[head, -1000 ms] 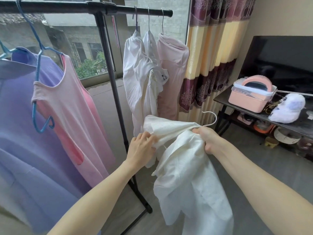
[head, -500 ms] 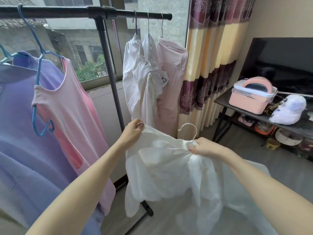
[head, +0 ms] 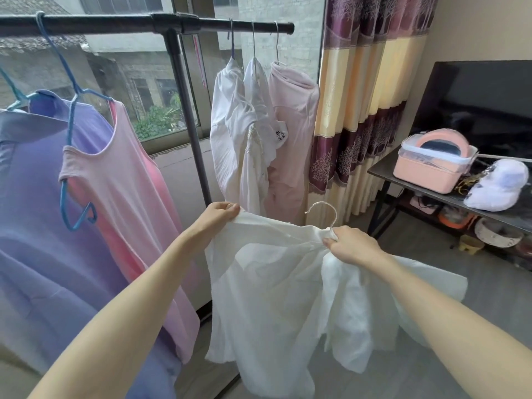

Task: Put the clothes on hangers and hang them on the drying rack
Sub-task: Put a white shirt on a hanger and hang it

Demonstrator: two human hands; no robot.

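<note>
A white shirt (head: 267, 286) hangs spread between my two hands, below the black drying rack bar (head: 115, 24). My left hand (head: 217, 217) grips its left shoulder. My right hand (head: 349, 244) pinches the collar at the base of a white hanger, whose hook (head: 324, 210) sticks up beside my fingers. The rest of the hanger is hidden inside the shirt. On the rack hang a purple shirt (head: 37, 211), a pink dress (head: 126, 203) on a blue hanger, two white garments (head: 239, 131) and a pale pink top (head: 293, 133).
The rack's upright post (head: 187, 116) stands just behind my left hand. A striped curtain (head: 362, 96) hangs at the right of the window. A dark table (head: 383, 171) at the right carries a pink box (head: 431, 165) and a white cap (head: 498, 185).
The shirt went from bunched to spread wide: my left hand moved up and left along the shoulder, my right hand stayed at the collar. In the last half second little moved.
</note>
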